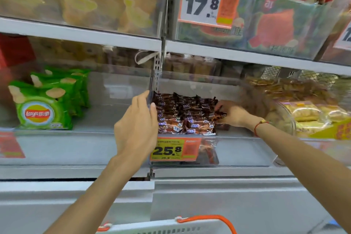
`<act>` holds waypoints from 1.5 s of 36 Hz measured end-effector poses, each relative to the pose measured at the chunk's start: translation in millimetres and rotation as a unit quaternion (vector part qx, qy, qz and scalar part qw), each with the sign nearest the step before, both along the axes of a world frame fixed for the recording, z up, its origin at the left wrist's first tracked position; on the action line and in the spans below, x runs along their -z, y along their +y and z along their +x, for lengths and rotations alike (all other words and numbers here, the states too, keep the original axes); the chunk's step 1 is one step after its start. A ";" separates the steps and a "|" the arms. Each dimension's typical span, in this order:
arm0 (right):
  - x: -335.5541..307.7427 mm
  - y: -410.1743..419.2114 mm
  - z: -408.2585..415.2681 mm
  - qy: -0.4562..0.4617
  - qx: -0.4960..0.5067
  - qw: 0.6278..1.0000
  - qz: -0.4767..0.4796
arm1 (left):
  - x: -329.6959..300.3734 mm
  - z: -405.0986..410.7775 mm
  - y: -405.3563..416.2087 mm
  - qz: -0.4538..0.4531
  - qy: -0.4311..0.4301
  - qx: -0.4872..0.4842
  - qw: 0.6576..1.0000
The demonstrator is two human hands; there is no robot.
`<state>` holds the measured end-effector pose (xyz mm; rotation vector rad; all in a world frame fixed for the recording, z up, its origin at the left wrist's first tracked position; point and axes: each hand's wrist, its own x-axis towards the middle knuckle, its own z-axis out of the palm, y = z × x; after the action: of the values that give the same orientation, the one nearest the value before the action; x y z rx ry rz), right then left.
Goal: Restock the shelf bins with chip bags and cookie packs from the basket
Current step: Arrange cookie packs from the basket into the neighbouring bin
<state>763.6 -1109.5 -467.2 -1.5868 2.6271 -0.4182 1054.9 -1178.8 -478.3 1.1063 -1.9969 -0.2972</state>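
- Right of the right hand [232, 113], bin floor lies bare up to the bread bags [311, 118].
- Between left hand [136, 125] and chip bags [47, 100], open room.

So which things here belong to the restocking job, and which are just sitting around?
In the job:
- brown cookie packs, touched by both hands: left, right
- clear shelf bin
- basket
- green chip bags

Just there:
- 25.8 price tag
- 17.8 price tag
- yellow pastry packs

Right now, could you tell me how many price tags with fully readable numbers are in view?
2. The 17.8 tag hangs on the upper bin; the 25.8 tag is on the bin holding the brown cookie packs. Others, cut off or blurred, sit at the edges.
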 end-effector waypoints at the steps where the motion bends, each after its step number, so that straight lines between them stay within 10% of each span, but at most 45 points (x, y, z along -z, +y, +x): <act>1: 0.3 -3.4 -1.1 0.012 -0.007 1.000 0.008 | 0.1 0.3 -0.2 -0.001 -0.001 0.000 1.000; 10: -7.2 -10.7 1.4 0.260 -0.064 0.963 0.007 | 2.2 -0.1 -0.6 -0.010 -0.015 -0.006 1.000; 28: -18.4 -17.4 13.0 0.067 -0.016 0.995 0.068 | -1.7 0.5 1.5 0.001 -0.014 -0.003 1.000; 43: -49.7 91.1 82.3 0.041 -0.059 0.988 -0.134 | -20.4 18.6 35.9 -0.066 0.058 0.076 0.993; 54: 33.8 163.9 155.4 -0.079 -0.079 0.990 -0.087 | 24.0 23.6 119.9 0.044 -0.108 0.219 0.969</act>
<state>919.0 -945.6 -500.9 -1.7155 2.3849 -0.7478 1078.5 -1059.0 -502.4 0.7632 -2.4378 -0.5161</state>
